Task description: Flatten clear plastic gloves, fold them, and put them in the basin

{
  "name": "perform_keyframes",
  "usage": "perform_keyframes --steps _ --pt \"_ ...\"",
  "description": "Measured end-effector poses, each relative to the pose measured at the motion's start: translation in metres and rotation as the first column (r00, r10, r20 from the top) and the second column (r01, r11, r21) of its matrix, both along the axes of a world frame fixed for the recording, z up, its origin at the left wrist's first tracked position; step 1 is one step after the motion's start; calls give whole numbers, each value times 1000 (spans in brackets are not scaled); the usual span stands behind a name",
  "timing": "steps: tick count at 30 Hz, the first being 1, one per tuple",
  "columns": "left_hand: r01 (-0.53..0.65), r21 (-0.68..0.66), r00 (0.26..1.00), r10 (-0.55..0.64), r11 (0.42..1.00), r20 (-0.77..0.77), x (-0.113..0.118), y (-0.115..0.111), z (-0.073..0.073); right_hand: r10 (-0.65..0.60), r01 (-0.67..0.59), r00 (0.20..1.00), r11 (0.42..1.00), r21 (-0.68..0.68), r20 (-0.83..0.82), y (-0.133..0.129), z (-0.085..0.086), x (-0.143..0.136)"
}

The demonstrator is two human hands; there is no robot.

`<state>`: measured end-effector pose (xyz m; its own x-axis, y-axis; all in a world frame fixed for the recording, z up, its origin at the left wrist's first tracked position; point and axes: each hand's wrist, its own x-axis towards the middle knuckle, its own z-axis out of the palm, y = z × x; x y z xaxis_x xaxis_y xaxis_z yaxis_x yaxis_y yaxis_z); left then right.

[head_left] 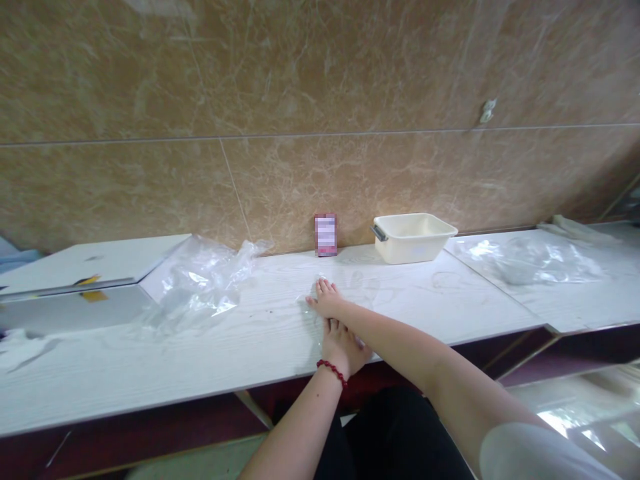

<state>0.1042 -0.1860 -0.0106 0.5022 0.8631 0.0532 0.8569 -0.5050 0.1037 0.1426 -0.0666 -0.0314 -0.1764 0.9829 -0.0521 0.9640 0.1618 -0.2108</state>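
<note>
My right hand (327, 299) lies flat on the white tabletop, its fingers stretched out and pointing away from me. Closer to the front edge, my left hand (344, 344), with a red bead bracelet at the wrist, also rests palm down; its fingertips come close to the right hand. A thin, clear plastic bag or film (369, 297) lies flat around and partly under my hands, its outline hard to make out. Neither hand grips anything visible.
A cream plastic bin (413, 248) and a small red and white card (326, 237) stand against the marble wall. To the left are a white box (95, 270) and crumpled clear plastic (205, 283). More clear plastic (530, 260) lies at the right.
</note>
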Motion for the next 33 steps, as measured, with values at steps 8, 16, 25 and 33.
perform_keyframes --steps 8,16,25,33 --pt "-2 26 999 1 1000 43 -1 -1 -5 -33 33 999 999 41 11 31 -5 -3" --pt "-20 44 996 16 999 89 -1 0 -11 -14 14 1000 1000 23 2 40 3 -1" --pt "-26 -4 993 26 1000 119 -2 -1 -1 296 -302 950 952 52 102 -2 18 2" --pt "47 -3 989 -46 999 141 4 3 -12 417 -415 904 909 -47 96 -39 21 -16"
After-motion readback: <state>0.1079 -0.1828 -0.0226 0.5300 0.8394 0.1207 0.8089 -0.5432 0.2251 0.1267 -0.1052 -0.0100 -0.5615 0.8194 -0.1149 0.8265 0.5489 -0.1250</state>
